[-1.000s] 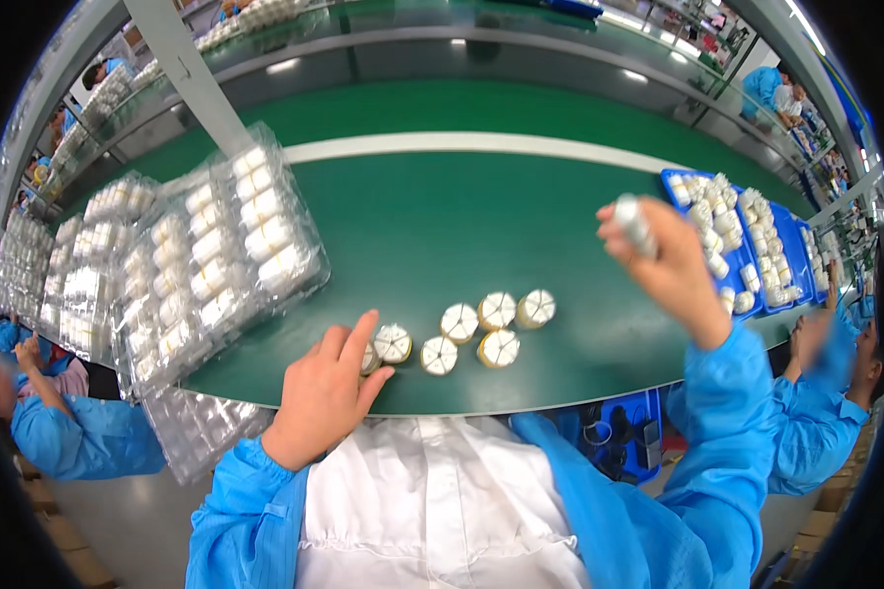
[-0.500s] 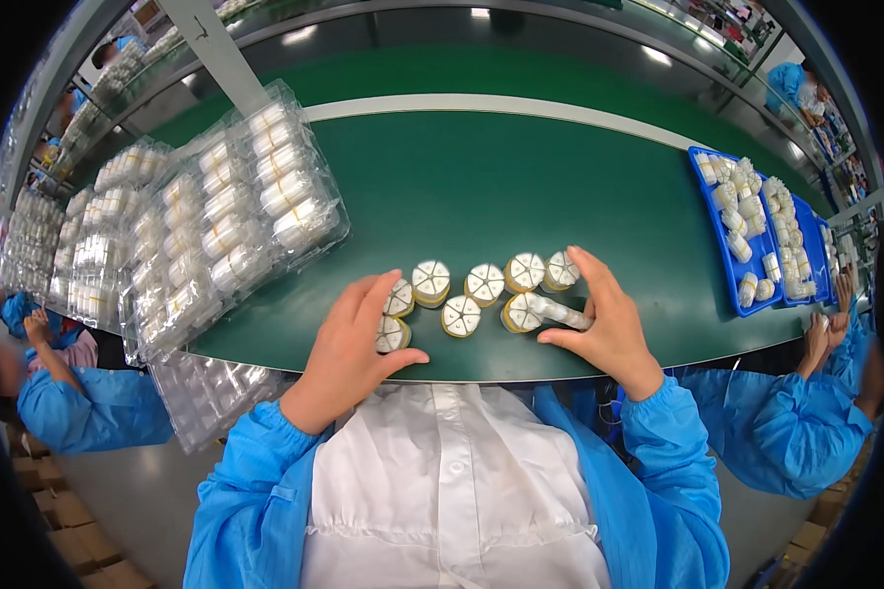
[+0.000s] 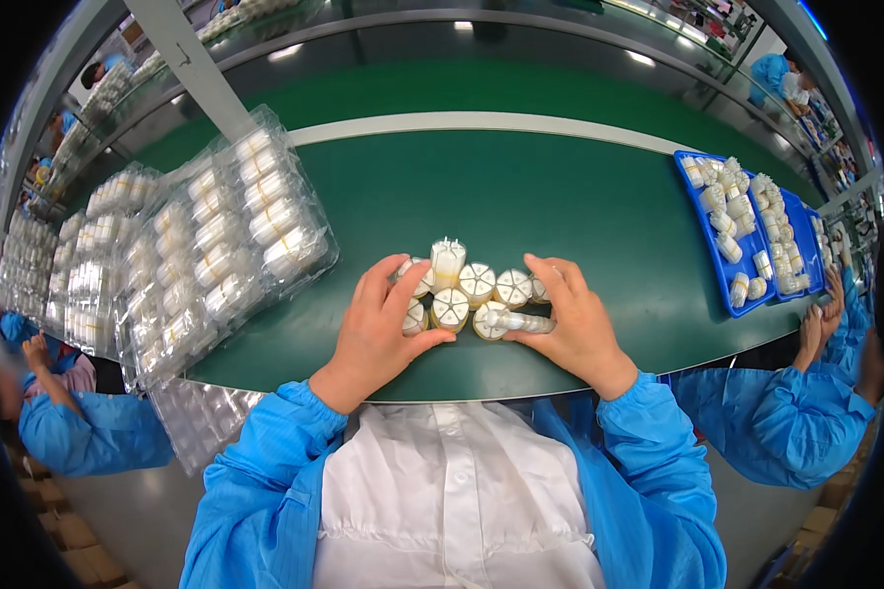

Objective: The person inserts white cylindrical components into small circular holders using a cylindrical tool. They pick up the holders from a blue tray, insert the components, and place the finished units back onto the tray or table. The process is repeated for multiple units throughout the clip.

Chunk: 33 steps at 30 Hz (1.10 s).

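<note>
Between my hands, several round white bundles (image 3: 450, 308) stand close together on the green table. Their tops are split into wedges, and yellowish bands show round their sides. One taller white bundle (image 3: 449, 261) rises at the back of the cluster, with small points on top. My left hand (image 3: 381, 319) curves round the cluster's left side, thumb and fingers apart, partly hiding two bundles. On the other side, my right hand (image 3: 581, 329) is spread, fingers behind and thumb in front. A slim white ribbed piece (image 3: 523, 322) lies against the front right bundle, its end beside the right thumb.
Clear plastic trays (image 3: 216, 231) filled with banded white bundles are stacked on the left. Blue trays (image 3: 712, 236) of white pieces stand at the right. The green table (image 3: 481, 187) ends in a curved edge close to my body. Co-workers in blue sleeves (image 3: 786, 422) sit on both sides.
My hands have come closer together, and the bundles between them are packed tighter. The slim piece has shifted left with my right hand. One back bundle now stands up taller.
</note>
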Each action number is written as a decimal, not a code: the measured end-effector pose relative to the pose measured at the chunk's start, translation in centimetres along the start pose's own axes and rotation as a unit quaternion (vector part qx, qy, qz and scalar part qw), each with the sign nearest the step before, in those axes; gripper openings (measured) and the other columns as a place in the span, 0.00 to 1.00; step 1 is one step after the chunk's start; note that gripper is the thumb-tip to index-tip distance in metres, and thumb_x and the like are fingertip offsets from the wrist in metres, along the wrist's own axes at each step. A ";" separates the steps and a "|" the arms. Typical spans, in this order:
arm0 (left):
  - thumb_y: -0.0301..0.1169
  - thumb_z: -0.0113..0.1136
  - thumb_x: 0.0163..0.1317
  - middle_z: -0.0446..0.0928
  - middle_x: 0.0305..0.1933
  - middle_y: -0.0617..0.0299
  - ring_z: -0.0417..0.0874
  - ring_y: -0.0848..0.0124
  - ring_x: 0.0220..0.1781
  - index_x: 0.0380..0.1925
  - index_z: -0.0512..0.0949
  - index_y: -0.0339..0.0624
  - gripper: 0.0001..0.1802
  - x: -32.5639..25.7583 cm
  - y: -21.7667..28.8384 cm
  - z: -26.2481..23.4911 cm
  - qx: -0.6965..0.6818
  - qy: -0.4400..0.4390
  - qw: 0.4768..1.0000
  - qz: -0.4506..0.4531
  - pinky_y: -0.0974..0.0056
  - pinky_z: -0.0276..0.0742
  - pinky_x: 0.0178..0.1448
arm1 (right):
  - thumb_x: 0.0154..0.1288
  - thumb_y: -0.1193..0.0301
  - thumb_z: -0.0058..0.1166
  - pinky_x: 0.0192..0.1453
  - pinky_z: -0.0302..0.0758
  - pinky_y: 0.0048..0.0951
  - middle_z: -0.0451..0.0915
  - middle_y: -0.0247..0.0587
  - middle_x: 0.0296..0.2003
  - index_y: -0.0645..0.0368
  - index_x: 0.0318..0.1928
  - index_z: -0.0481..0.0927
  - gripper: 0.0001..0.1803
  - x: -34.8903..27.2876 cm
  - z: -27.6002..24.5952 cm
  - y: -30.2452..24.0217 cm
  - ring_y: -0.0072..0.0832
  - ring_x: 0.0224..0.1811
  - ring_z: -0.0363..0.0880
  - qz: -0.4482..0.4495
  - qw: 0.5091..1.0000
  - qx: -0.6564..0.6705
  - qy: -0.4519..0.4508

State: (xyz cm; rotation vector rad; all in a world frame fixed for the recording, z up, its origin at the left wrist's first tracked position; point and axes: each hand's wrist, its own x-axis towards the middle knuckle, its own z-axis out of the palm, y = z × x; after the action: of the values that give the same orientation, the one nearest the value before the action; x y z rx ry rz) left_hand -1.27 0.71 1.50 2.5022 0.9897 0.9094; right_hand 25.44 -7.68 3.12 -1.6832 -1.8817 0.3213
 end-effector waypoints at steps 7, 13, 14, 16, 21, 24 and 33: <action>0.38 0.89 0.36 0.68 0.65 0.50 0.80 0.56 0.52 0.63 0.75 0.43 0.50 1.5 -1.1 -0.6 -0.041 -0.034 0.998 -0.021 0.55 0.83 0.55 | 0.53 0.56 0.78 0.49 0.86 0.43 0.72 0.49 0.63 0.49 0.71 0.71 0.46 0.6 0.7 0.1 0.48 0.50 0.85 0.001 0.999 -0.041 -0.023; 0.46 0.87 0.37 0.68 0.63 0.45 0.76 0.46 0.60 0.63 0.72 0.42 0.51 1.6 -2.3 -0.9 -0.012 -0.012 0.999 -0.032 0.48 0.79 0.60 | 0.53 0.52 0.77 0.58 0.83 0.47 0.68 0.52 0.71 0.50 0.74 0.67 0.50 -0.1 -0.4 1.1 0.54 0.59 0.81 -0.059 0.997 0.027 0.037; 0.45 0.87 0.35 0.67 0.64 0.45 0.75 0.45 0.62 0.64 0.72 0.41 0.53 1.4 -2.4 -0.8 -0.012 -0.009 1.000 -0.023 0.48 0.77 0.62 | 0.54 0.54 0.77 0.59 0.82 0.46 0.71 0.51 0.69 0.52 0.72 0.69 0.48 0.0 -2.0 0.5 0.53 0.61 0.79 -0.010 0.997 0.072 0.005; 0.49 0.86 0.37 0.66 0.66 0.44 0.71 0.44 0.66 0.66 0.72 0.41 0.54 0.5 -2.7 -1.0 -0.011 -0.007 1.000 -0.026 0.46 0.74 0.66 | 0.56 0.59 0.75 0.57 0.82 0.44 0.77 0.51 0.63 0.54 0.67 0.75 0.39 0.7 -4.9 1.3 0.51 0.59 0.81 0.012 0.996 0.069 0.056; 0.52 0.84 0.39 0.59 0.74 0.40 0.65 0.40 0.72 0.70 0.68 0.43 0.58 0.6 -2.5 -0.9 0.042 -0.015 0.999 0.011 0.42 0.68 0.72 | 0.58 0.79 0.57 0.41 0.83 0.44 0.82 0.45 0.37 0.58 0.42 0.84 0.11 3.3 -11.6 13.0 0.47 0.38 0.84 0.003 0.928 -0.290 0.234; 0.50 0.85 0.38 0.54 0.78 0.38 0.62 0.39 0.75 0.72 0.64 0.45 0.61 1.0 -2.8 -0.1 -0.007 -0.013 1.000 0.015 0.41 0.67 0.74 | 0.63 0.71 0.59 0.40 0.84 0.49 0.84 0.52 0.35 0.63 0.42 0.84 0.10 2.5 -14.9 21.4 0.51 0.36 0.86 0.169 0.857 -0.476 0.104; 0.44 0.87 0.34 0.49 0.81 0.39 0.60 0.38 0.78 0.71 0.65 0.45 0.61 1.2 -3.0 0.2 -0.046 -0.023 0.999 0.019 0.41 0.66 0.75 | 0.59 0.75 0.59 0.41 0.84 0.44 0.87 0.52 0.33 0.60 0.35 0.88 0.06 1.3 -16.8 24.8 0.46 0.38 0.89 0.173 0.862 -0.475 -0.046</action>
State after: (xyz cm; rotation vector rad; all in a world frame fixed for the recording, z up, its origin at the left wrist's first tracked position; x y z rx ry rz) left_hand -2.00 3.64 0.43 2.4619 0.8693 0.8834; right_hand 55.36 -5.54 3.37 -2.6903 -1.9173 -0.5082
